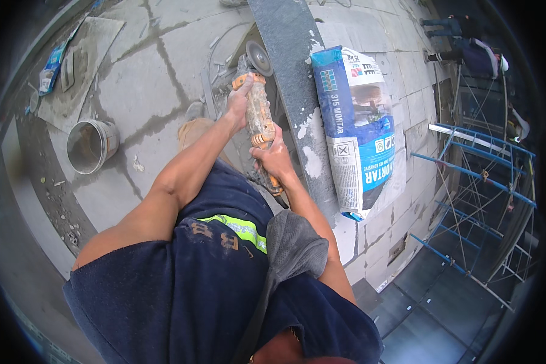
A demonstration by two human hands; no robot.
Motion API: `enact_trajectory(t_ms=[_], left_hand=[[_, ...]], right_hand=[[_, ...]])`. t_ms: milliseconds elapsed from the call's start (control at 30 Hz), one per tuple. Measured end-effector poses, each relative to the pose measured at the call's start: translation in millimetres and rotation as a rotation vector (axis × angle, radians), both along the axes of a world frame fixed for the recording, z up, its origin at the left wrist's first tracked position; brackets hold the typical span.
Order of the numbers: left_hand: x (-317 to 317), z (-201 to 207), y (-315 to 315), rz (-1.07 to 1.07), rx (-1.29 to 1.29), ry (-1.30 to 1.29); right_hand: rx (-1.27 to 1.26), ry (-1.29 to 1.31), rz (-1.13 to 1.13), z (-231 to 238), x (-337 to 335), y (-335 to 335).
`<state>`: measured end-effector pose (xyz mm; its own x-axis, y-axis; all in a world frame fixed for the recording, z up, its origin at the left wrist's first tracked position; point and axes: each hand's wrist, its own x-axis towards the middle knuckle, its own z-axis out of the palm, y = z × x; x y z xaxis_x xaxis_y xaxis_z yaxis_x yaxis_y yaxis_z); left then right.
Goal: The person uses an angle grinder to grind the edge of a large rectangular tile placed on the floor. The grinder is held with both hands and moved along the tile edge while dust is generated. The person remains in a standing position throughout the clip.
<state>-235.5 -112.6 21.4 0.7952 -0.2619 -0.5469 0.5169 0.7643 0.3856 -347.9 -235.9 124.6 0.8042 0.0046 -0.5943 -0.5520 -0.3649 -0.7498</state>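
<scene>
An orange, dust-caked angle grinder (259, 115) is held in both hands in front of my body. My left hand (239, 104) wraps its head end, just behind the round grey disc (259, 59). Farther back, my right hand (274, 156) grips the rear body, near where the cord leaves it. The disc is close to the left edge of a long dark stone slab (290, 48); whether they touch I cannot tell. On the slab's right side lies a blue and white mortar bag (358, 133).
At the left stands a dirty white bucket (93, 146). Beyond it, a blue package (53, 67) lies by a large board (97, 57). Blue scaffolding (479, 170) rises at the right, with a person in a white helmet (485, 57) past it. A thin cord curves over the paving.
</scene>
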Motion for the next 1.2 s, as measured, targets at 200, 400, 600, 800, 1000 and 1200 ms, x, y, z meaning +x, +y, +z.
enact_trajectory(t_ms=[200,400,600,800,1000,1200], left_hand=[[-0.4,6.8,2.6,0.003,0.095,-0.054],[-5.9,11.1,4.6,-0.024,0.137,-0.051],[-8.3,18.7,5.6,-0.05,0.166,-0.03],[-15.9,23.5,2.5,-0.036,0.107,-0.007],[-19.0,21.5,0.7,-0.051,0.103,0.016],[-7.9,19.1,9.0,-0.073,0.071,0.009]], right_hand=[[0.097,-0.027,-0.059,-9.2,-7.6,5.2],[0.152,0.002,-0.101,-9.7,-15.0,7.8],[0.154,0.004,-0.09,-3.4,-14.5,7.3],[0.185,0.028,-0.1,3.5,-22.2,4.6],[0.209,0.046,-0.099,5.7,-26.6,2.5],[0.257,0.027,-0.113,-2.9,-18.5,7.6]])
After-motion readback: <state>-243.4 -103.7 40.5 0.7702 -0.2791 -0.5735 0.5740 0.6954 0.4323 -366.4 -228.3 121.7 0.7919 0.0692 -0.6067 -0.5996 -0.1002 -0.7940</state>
